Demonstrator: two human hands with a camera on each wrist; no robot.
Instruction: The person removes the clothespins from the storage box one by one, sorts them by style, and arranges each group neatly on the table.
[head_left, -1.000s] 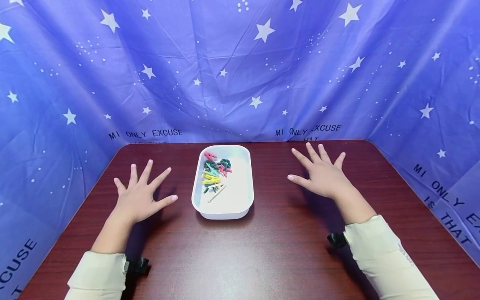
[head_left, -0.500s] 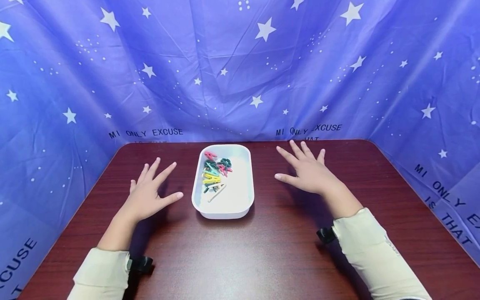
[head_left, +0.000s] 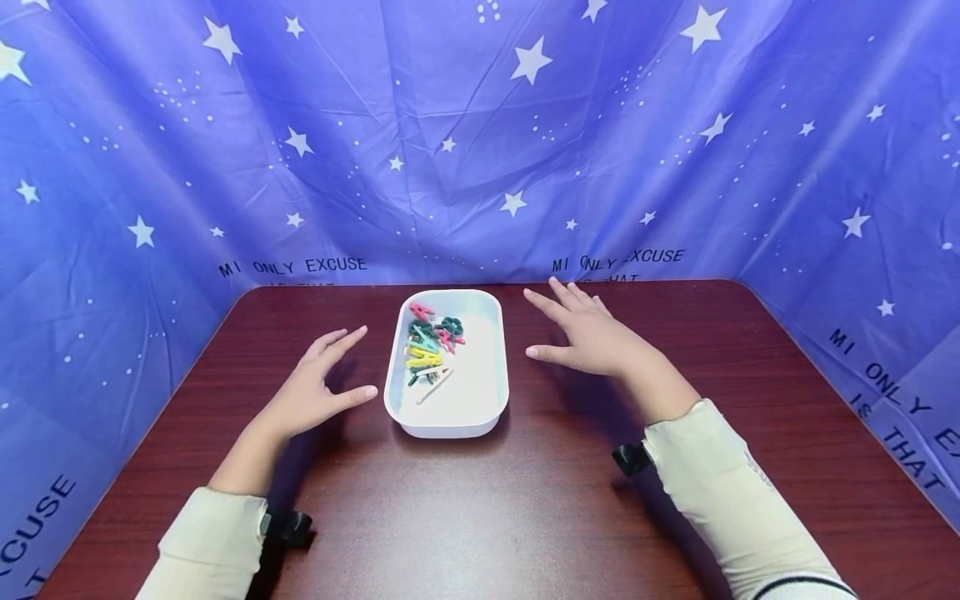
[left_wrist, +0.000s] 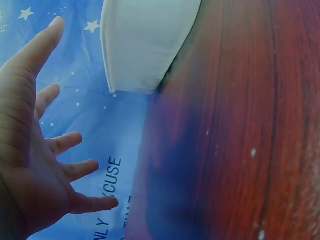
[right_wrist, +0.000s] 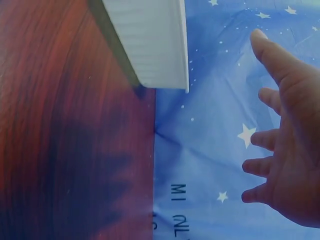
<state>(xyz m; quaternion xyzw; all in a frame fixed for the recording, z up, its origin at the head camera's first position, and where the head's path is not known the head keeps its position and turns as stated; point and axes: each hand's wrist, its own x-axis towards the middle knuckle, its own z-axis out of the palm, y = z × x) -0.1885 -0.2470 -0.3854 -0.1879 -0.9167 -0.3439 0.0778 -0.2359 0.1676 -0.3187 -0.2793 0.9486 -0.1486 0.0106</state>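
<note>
A white plastic tray (head_left: 447,432) stands on the table, with clothespins lying mostly along its left side. Among them are a red clothespin (head_left: 421,312), a yellow clothespin (head_left: 423,358), dark green ones and a pale one (head_left: 435,387). To the tray's left, my left hand (head_left: 311,392) hovers with fingers and thumb spread, holding nothing. On the other side, my right hand (head_left: 588,337) is likewise held apart from the tray, thumb and fingers stretched toward it. In both wrist views the tray's outer wall (left_wrist: 145,45) shows beyond the spread fingers.
The dark red wooden table (head_left: 450,517) reaches back to a blue curtain (head_left: 465,167) printed with white stars and lettering, which surrounds it on three sides. A black wrist strap (head_left: 288,528) sits below the left sleeve, and another strap (head_left: 632,458) by the right sleeve.
Both hands have moved inward toward the tray, the left hand to the right and the right hand to the left, turning their palms to face it. The tray and clothespins have stayed put.
</note>
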